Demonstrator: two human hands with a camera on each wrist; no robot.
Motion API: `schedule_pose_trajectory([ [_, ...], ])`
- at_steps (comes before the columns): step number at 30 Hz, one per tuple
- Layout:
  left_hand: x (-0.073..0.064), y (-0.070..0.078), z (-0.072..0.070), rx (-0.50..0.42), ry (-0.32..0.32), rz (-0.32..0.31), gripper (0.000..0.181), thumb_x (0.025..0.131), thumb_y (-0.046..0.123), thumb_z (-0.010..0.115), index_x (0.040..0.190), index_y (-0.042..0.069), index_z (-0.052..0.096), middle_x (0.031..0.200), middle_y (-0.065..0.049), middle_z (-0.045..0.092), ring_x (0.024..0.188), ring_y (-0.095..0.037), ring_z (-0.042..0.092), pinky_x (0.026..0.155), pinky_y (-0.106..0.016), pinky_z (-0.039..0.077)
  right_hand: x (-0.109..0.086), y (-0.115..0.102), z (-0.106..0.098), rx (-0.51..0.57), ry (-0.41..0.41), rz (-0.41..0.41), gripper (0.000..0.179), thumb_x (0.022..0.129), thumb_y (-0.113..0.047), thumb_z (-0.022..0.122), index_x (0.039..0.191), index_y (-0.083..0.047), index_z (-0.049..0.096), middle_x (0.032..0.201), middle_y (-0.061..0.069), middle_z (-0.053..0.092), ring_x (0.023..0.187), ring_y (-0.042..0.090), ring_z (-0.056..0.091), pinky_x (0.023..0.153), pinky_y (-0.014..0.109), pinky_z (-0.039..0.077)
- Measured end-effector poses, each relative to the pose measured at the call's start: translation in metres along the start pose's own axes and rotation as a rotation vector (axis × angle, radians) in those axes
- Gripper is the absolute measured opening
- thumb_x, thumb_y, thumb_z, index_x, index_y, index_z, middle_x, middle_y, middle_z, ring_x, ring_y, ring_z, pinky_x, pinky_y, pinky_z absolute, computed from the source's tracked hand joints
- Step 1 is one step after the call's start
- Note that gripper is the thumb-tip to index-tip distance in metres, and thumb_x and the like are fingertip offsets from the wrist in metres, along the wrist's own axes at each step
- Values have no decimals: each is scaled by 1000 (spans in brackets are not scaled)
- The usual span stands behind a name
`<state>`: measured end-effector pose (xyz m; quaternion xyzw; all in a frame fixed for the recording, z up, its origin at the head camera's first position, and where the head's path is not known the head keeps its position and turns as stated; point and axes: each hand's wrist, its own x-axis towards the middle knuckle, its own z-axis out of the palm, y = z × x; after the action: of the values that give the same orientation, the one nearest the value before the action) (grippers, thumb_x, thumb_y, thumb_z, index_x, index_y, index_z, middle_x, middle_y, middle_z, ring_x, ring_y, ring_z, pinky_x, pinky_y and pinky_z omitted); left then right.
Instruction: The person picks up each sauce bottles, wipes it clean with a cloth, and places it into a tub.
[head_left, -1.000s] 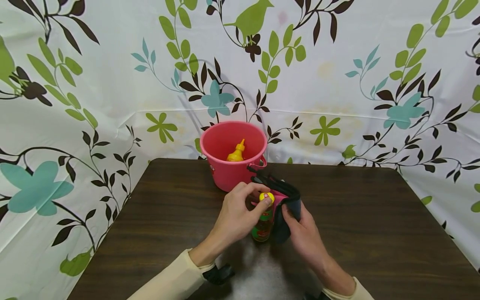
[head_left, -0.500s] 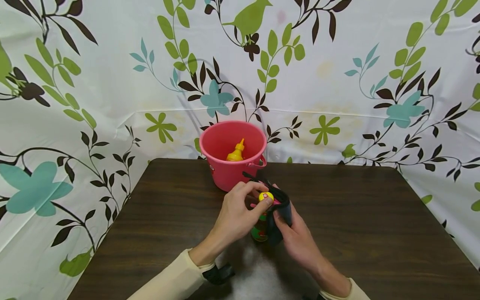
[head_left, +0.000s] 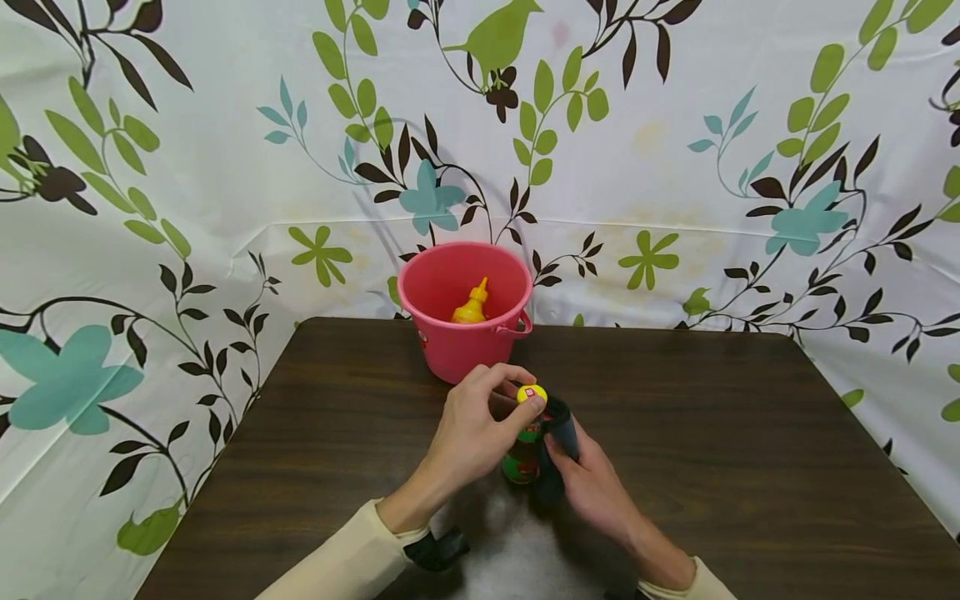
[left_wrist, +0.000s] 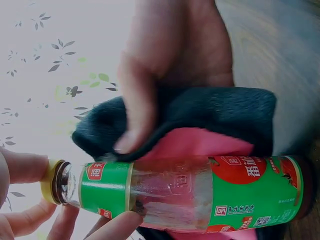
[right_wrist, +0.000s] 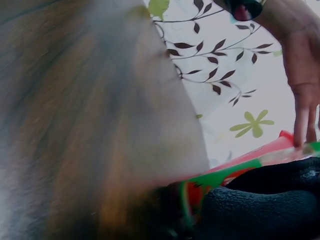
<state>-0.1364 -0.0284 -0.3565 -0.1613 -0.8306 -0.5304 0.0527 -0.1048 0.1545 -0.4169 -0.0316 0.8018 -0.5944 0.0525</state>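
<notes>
A clear glass sauce bottle [head_left: 521, 468] with green and red labels stands upright on the table. My left hand [head_left: 472, 429] pinches its yellow cap [head_left: 532, 394] between thumb and fingers; another fingertip touches the neck label in the left wrist view. From the right, my right hand [head_left: 600, 483] grips a cloth [head_left: 564, 429], dark on one side and pink on the other, and holds it against the bottle. The left wrist view has the cloth [left_wrist: 220, 106] passing behind the bottle [left_wrist: 255, 197], with the right thumb on its dark folded edge. The bottle's far side is hidden.
Behind the hands, a pink bucket [head_left: 465, 346] stands near the table's back edge. Inside it is a yellow squeeze bottle [head_left: 470, 311] with a pointed nozzle. A patterned curtain [head_left: 645, 167] hangs behind the dark wooden table [head_left: 720, 433].
My right hand has brought the cloth left and closer around the bottle; its loose dark end has dropped from in front of the bucket. The left hand stays on the cap.
</notes>
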Motion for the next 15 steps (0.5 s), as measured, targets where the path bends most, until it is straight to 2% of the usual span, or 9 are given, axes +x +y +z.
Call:
schedule_pose_trajectory([
  [2, 0, 0, 0, 5, 1, 2, 23, 94, 28, 80, 115, 23, 74, 102, 2, 68, 93, -14, 68, 86, -36, 62, 1, 5, -1, -15, -11, 19, 42, 112, -22, 50, 154, -22, 52, 142, 13, 66, 129, 29, 63, 111, 52, 50],
  [6, 0, 0, 0, 10, 2, 5, 23, 94, 27, 80, 116, 23, 74, 102, 2, 68, 93, -13, 69, 85, -32, 61, 2, 15, -2, -69, -17, 27, 42, 111, -20, 52, 153, -23, 54, 133, 10, 70, 120, 25, 65, 105, 46, 51],
  [10, 0, 0, 0, 16, 1, 4, 23, 94, 28, 80, 116, 24, 74, 102, 3, 68, 93, -12, 69, 84, -31, 60, 4, 22, -3, -151, -25, 11, 44, 110, -14, 53, 154, -20, 54, 141, 10, 68, 131, 27, 62, 112, 54, 49],
  [15, 1, 1, 0, 43, -12, 27, 25, 94, 30, 80, 116, 22, 73, 102, 2, 67, 90, -12, 71, 82, -34, 61, 7, 31, -6, -306, -71, 5, 59, 109, -9, 53, 165, -17, 38, 166, 14, 47, 152, 38, 46, 124, 64, 36],
])
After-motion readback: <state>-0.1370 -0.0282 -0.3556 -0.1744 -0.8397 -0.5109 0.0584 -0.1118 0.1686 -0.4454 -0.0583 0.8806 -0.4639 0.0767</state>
